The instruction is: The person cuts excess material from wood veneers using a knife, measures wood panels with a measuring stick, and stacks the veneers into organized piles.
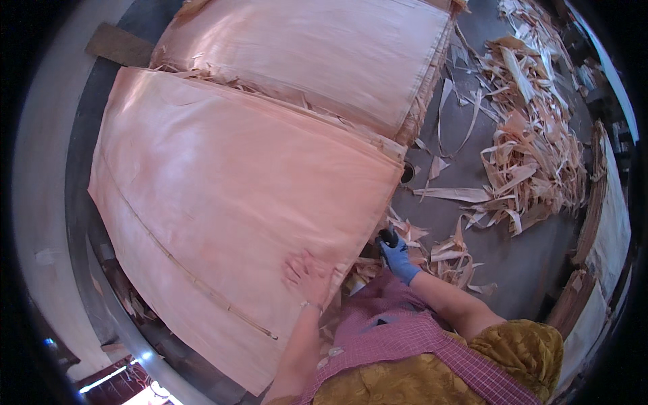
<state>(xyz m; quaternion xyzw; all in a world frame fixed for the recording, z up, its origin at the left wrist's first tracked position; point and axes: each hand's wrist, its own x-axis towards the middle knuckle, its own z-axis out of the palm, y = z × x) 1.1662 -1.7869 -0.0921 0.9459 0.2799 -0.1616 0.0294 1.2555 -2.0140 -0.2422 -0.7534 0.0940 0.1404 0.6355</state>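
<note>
My bare left hand (307, 277) lies flat with its fingers spread on the top sheet of a stack of thin pinkish wood veneer (236, 182), close to the stack's right edge. A long thin bamboo stick (192, 278) rests across the left part of that sheet. Just off the right edge, my right hand (397, 255) wears a blue glove with black-coated fingers. Those fingers look curled closed, and whatever they hold, if anything, is hidden.
A second veneer stack (317, 54) stands beyond the first one. Torn veneer strips (526, 155) are heaped on the grey floor (459, 135) at the right, with more scraps (449, 260) beside my right arm. At the far right stand further veneer stacks (594, 209).
</note>
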